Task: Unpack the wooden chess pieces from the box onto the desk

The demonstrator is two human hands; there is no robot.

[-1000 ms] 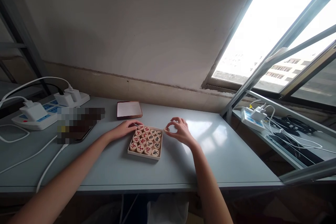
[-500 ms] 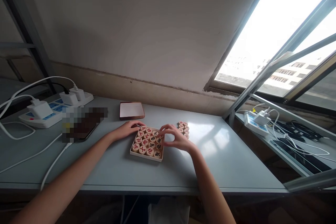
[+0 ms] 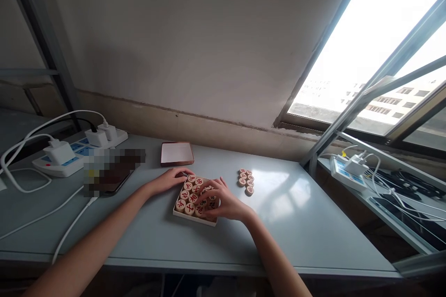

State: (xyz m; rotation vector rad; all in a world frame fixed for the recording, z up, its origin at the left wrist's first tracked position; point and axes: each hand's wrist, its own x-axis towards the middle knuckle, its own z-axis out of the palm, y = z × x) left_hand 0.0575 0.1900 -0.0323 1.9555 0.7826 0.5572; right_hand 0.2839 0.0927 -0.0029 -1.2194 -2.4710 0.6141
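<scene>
A shallow white-sided box point(image 3: 193, 219) on the desk holds rows of round wooden Chinese chess pieces point(image 3: 184, 195) with red and dark characters. My left hand point(image 3: 170, 182) grips the box's far left corner, thumb at the left side and fingers along the far edge. Over the right half of the box, my right hand point(image 3: 223, 200) bends down with thumb and fingertips closed around a piece near the front right corner. That hand covers several pieces there. To the right of the box, a small cluster of red-marked Chinese chess pieces point(image 3: 246, 178) lies on the desk.
Behind the box sits an open lid point(image 3: 176, 153), inside facing up. At the left are a partly blurred phone point(image 3: 121, 174), white cables and a power strip point(image 3: 59, 167) with chargers. A second power strip point(image 3: 348, 174) and cables occupy the shelf at right.
My right hand has moved left and nearer, from the box's right edge to over its front right pieces. My left hand stays at the corner. The whole view has shifted slightly.
</scene>
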